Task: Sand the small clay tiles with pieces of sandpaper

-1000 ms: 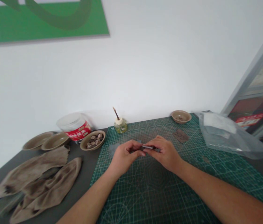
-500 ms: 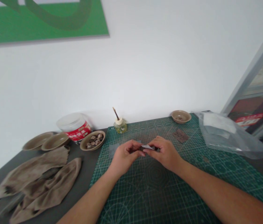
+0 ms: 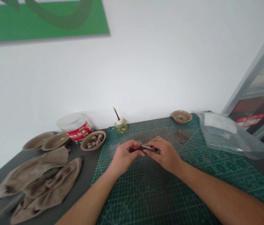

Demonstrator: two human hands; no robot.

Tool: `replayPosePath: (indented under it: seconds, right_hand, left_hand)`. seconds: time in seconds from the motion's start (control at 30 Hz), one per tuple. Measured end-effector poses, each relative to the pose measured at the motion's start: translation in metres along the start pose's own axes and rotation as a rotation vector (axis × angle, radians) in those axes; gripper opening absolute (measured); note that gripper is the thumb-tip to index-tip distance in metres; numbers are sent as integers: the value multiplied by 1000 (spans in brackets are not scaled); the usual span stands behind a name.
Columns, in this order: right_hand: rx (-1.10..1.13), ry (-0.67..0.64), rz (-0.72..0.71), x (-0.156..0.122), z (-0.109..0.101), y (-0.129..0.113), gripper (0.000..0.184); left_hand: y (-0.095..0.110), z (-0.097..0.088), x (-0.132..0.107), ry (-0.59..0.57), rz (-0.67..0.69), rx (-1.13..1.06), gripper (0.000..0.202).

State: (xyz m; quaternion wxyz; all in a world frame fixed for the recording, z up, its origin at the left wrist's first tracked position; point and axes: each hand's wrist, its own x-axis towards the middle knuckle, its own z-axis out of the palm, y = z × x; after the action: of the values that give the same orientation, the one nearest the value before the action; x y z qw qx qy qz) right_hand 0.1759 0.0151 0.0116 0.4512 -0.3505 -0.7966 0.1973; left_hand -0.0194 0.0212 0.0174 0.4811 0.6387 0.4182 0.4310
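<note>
My left hand (image 3: 126,155) and my right hand (image 3: 163,153) meet above the green cutting mat (image 3: 132,200), with fingers pinched toward each other. Between their fingertips is a small pale flat piece (image 3: 147,147), thin like folded paper, with something dark at its underside. My right thumb and fingers grip its right side; my left thumb and forefinger close on its left end. The fingers hide most of what is held. Just beyond my right hand, a brown-grey rectangular sheet with dark markings (image 3: 181,136) lies on the mat. A translucent flat piece (image 3: 114,150) lies beside my left hand.
Left of the mat are a bowl of brown lumps (image 3: 96,140), a red-labelled tub (image 3: 77,126), two bowls (image 3: 55,142) and brown cloths (image 3: 52,190). A jar with a brush-like stick (image 3: 121,126) and a small bowl (image 3: 181,116) stand behind; a plastic bag (image 3: 230,134) lies right.
The pale piece has tilted slightly between my fingertips, and my right fingers have shifted a little. Both hands stay in nearly the same place.
</note>
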Motion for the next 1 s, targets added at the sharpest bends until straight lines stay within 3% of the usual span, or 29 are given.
replayPosePath:
  seconds: [0.1,0.2,0.33,0.5,0.63,0.73,1.0]
  right_hand:
    - [-45,-14,18,1,-4,3,11]
    - [-74,4,28,2,-11,5,16]
    - [-2,89,154,4,-17,8,19]
    - [476,81,363,6,-10,11,21]
    - [768,48,485,7,-2,11,18]
    - [820,24,513,5,0,10,20]
    - [799,15,445,1,2,6,49]
  left_hand:
    - [-1,-3,2,-9,-6,14,15]
    - [-3,-9,5,64,-4,22,20]
    - [-5,-12,8,90,9,-35,30]
    - [0,-5,4,35,50,-108,26]
    - [3,-6,2,106,115,-16,14]
    - [2,-7,3,171,159,87,11]
    - [4,0,0,67,34,-21,18]
